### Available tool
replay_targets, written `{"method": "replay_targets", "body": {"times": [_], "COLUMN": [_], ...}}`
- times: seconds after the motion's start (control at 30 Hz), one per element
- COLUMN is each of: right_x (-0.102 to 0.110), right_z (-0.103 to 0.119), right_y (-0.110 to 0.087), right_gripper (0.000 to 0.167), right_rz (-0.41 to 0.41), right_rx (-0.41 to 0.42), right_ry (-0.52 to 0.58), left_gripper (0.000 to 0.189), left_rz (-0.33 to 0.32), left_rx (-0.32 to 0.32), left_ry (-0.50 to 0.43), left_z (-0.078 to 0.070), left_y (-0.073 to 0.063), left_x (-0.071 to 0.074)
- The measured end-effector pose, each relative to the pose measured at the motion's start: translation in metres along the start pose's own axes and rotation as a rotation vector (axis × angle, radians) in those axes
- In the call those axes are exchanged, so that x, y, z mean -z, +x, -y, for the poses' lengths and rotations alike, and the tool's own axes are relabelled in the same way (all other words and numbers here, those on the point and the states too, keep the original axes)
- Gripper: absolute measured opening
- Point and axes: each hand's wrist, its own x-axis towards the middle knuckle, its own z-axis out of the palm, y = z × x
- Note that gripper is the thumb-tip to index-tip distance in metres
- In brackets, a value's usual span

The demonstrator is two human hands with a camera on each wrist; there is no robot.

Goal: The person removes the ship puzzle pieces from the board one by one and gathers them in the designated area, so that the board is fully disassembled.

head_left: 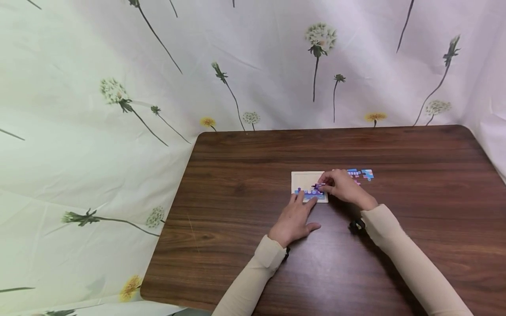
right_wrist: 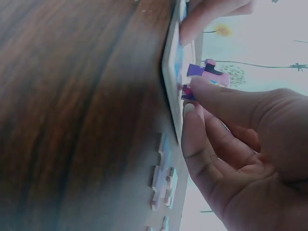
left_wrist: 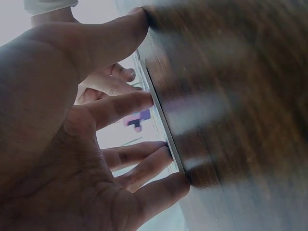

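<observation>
A pale puzzle tray (head_left: pixel 304 177) lies on the table, with a row of joined blue and purple pieces along its near edge. My right hand (head_left: pixel 345 186) pinches a purple and pink puzzle piece (right_wrist: pixel 209 74) between thumb and fingers, over the tray's right side. In the right wrist view the piece is tilted up, partly covered by the thumb. My left hand (head_left: pixel 293 219) rests at the near edge of the tray with its fingers spread. Its fingertips touch that edge in the left wrist view, and the thumb points away to the right.
Several loose puzzle pieces (head_left: pixel 367 174) lie right of the tray, some of them behind the right hand. The brown wooden table (head_left: pixel 237 166) reaches back to a white curtain (head_left: pixel 269 66) printed with dandelions.
</observation>
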Motion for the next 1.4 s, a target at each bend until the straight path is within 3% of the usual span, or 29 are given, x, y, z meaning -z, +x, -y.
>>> {"method": "replay_targets", "body": {"times": [0.43,1.0,1.4], "right_x": [0.008,0.037,0.043], "right_z": [-0.003,-0.027,-0.04], "right_y": [-0.011,-0.048,-0.061], "right_gripper": [0.011,0.02,0.018], "right_rz": [-0.057,-0.256,-0.266], "right_rx": [-0.049,-0.12,-0.153], "right_ry": [0.054,0.081,0.052], "left_gripper": [0.075,0.075,0.075], "left_rz": [0.022,0.02,0.014], "left_rx": [0.023,0.029,0.029], "left_ry": [-0.014,-0.025,-0.027], "left_z": [-0.001,-0.001,-0.001], "left_y": [0.0,0.0,-0.001], "left_x": [0.001,0.0,0.0]}}
